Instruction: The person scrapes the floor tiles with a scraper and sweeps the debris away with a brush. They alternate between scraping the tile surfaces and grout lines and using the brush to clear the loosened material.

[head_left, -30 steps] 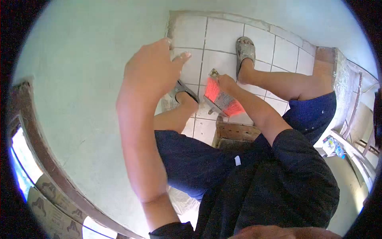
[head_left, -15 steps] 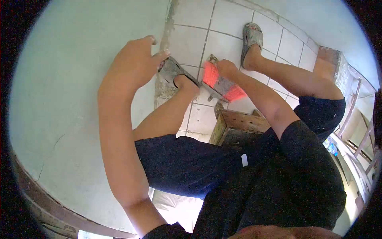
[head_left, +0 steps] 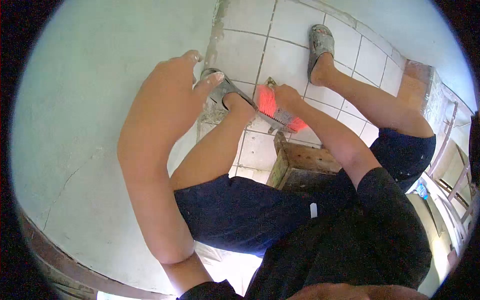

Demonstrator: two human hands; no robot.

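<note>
My left hand (head_left: pixel 172 92) is raised beside the pale green wall (head_left: pixel 80 100), above my left foot. Its thumb and index finger are apart, with whitish residue on the tips and nothing visible between them; the other fingers are mostly hidden. My right hand (head_left: pixel 288 97) is closed on a brush with red and grey bristles (head_left: pixel 267 101), held over the tiles between my feet. The brush is tilted, and its dark notched edge faces my left foot. My fingers and forearm cover part of it.
Grey sandals (head_left: pixel 320 46) are on both feet on the white tiled floor (head_left: pixel 287 55). A worn wooden box (head_left: pixel 307 157) stands between my legs. At the right are a wooden block (head_left: pixel 416 87) and a stack of frames and boards (head_left: pixel 452 170).
The view has shifted. My left hand has come lower and turned a little, its thumb now over the left sandal. The brush has tilted, showing less of its bristles, and stays in my right hand.
</note>
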